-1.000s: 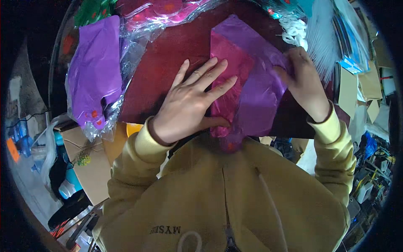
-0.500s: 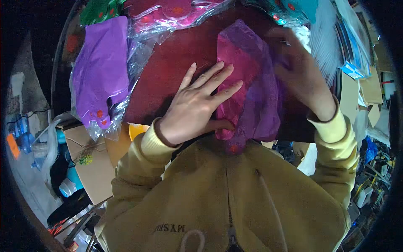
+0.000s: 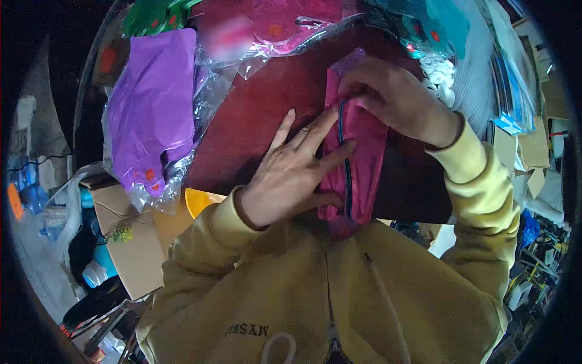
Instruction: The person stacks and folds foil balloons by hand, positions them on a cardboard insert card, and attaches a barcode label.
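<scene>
Though right hand's (image 3: 397, 100) grip is unclear, left hand (image 3: 288, 173) splays over glossy pink film (image 3: 366, 155).

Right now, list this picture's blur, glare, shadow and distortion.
Head view: glossy pink plastic packets partly blurred at top; head view: crinkled clear plastic wrapping glinting at left; head view: dark-red tabletop darkening right of the long magenta film; head view: wide-angle distortion, black corners.

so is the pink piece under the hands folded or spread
Folded: the pink piece shows two lengthwise panels, parted by a dark line.
</scene>
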The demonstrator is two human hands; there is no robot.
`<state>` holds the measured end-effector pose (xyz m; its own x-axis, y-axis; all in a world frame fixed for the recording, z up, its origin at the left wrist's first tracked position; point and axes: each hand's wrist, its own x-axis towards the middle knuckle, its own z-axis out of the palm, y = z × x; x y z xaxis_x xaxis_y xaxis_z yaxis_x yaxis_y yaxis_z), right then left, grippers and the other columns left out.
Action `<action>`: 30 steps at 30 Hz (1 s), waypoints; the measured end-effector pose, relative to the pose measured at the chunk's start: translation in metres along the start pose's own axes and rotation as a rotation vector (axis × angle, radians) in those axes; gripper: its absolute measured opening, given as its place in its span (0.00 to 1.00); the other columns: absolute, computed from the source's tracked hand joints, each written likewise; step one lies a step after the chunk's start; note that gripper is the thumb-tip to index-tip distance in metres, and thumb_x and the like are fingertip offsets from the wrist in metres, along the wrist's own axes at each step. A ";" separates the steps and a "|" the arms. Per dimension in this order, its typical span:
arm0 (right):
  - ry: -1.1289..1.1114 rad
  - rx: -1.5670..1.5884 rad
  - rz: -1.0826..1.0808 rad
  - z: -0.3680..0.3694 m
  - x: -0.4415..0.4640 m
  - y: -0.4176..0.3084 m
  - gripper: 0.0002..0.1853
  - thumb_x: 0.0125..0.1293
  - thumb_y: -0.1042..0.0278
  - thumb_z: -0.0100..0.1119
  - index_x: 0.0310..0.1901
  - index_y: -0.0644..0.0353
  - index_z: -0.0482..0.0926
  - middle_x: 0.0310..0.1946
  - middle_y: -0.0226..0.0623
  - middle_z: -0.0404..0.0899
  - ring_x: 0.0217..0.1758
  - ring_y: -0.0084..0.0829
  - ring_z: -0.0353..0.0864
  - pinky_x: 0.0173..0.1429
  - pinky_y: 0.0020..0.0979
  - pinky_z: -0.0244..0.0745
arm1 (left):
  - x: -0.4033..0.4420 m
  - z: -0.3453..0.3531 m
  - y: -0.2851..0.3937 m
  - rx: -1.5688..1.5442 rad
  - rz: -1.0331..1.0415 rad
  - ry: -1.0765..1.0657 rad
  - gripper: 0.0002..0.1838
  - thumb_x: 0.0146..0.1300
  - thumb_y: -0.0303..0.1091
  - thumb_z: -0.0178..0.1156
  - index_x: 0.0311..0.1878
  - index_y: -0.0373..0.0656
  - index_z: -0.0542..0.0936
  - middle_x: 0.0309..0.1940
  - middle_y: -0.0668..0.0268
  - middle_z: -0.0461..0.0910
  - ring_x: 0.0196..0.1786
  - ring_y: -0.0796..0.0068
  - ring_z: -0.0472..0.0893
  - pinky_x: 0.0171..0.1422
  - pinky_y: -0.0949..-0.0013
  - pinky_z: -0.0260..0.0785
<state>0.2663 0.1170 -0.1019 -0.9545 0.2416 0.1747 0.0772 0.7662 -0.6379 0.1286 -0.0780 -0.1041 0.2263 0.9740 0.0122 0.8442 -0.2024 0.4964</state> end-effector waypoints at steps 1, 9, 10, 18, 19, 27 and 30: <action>-0.031 -0.025 -0.085 -0.002 0.002 0.004 0.08 0.60 0.74 0.57 0.41 0.63 0.74 0.34 0.41 0.75 0.40 0.39 0.77 0.46 0.34 0.72 | 0.000 0.000 0.000 0.000 -0.003 0.004 0.45 0.38 0.48 0.74 0.65 0.55 0.72 0.73 0.52 0.50 0.73 0.56 0.58 0.73 0.39 0.43; -0.170 -0.015 -0.157 0.002 0.016 0.016 0.08 0.57 0.69 0.60 0.34 0.64 0.73 0.33 0.42 0.72 0.40 0.44 0.73 0.46 0.38 0.69 | 0.000 0.003 -0.003 -0.054 0.003 0.076 0.49 0.36 0.48 0.74 0.67 0.52 0.68 0.73 0.51 0.49 0.73 0.55 0.56 0.73 0.38 0.43; -0.168 -0.025 -0.168 0.003 0.018 0.016 0.09 0.57 0.68 0.59 0.33 0.64 0.72 0.33 0.43 0.72 0.40 0.45 0.72 0.46 0.39 0.69 | 0.000 0.002 -0.002 -0.054 0.004 0.076 0.49 0.36 0.48 0.74 0.67 0.52 0.68 0.73 0.51 0.49 0.73 0.55 0.56 0.73 0.38 0.43; -0.126 -0.098 -0.175 0.008 0.019 0.012 0.11 0.57 0.66 0.60 0.30 0.64 0.70 0.33 0.43 0.71 0.41 0.47 0.71 0.47 0.40 0.68 | 0.000 0.003 -0.003 -0.095 0.040 0.096 0.46 0.33 0.45 0.75 0.63 0.51 0.71 0.72 0.54 0.49 0.74 0.50 0.51 0.73 0.39 0.47; -0.138 -0.094 -0.145 0.007 0.019 0.010 0.11 0.56 0.66 0.60 0.30 0.64 0.70 0.33 0.43 0.71 0.41 0.47 0.71 0.46 0.41 0.68 | 0.001 0.004 -0.003 -0.095 0.040 0.096 0.46 0.33 0.45 0.75 0.63 0.51 0.71 0.72 0.54 0.49 0.74 0.50 0.51 0.73 0.39 0.47; -0.062 -0.099 -0.137 0.014 0.018 0.013 0.11 0.56 0.65 0.61 0.30 0.63 0.72 0.32 0.41 0.71 0.38 0.45 0.71 0.43 0.40 0.67 | 0.000 0.005 -0.003 -0.073 0.074 0.047 0.43 0.33 0.43 0.74 0.61 0.57 0.75 0.72 0.58 0.52 0.74 0.53 0.52 0.71 0.33 0.45; -0.057 -0.067 -0.131 0.016 0.019 0.012 0.11 0.56 0.65 0.62 0.29 0.62 0.72 0.30 0.40 0.72 0.37 0.44 0.71 0.43 0.40 0.67 | -0.001 0.004 -0.002 -0.043 0.077 0.002 0.42 0.33 0.43 0.73 0.61 0.55 0.75 0.73 0.60 0.53 0.75 0.57 0.51 0.72 0.34 0.41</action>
<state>0.2448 0.1211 -0.1177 -0.9723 0.1040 0.2095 -0.0323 0.8274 -0.5607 0.1282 -0.0789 -0.1087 0.2887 0.9559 0.0534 0.8029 -0.2721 0.5304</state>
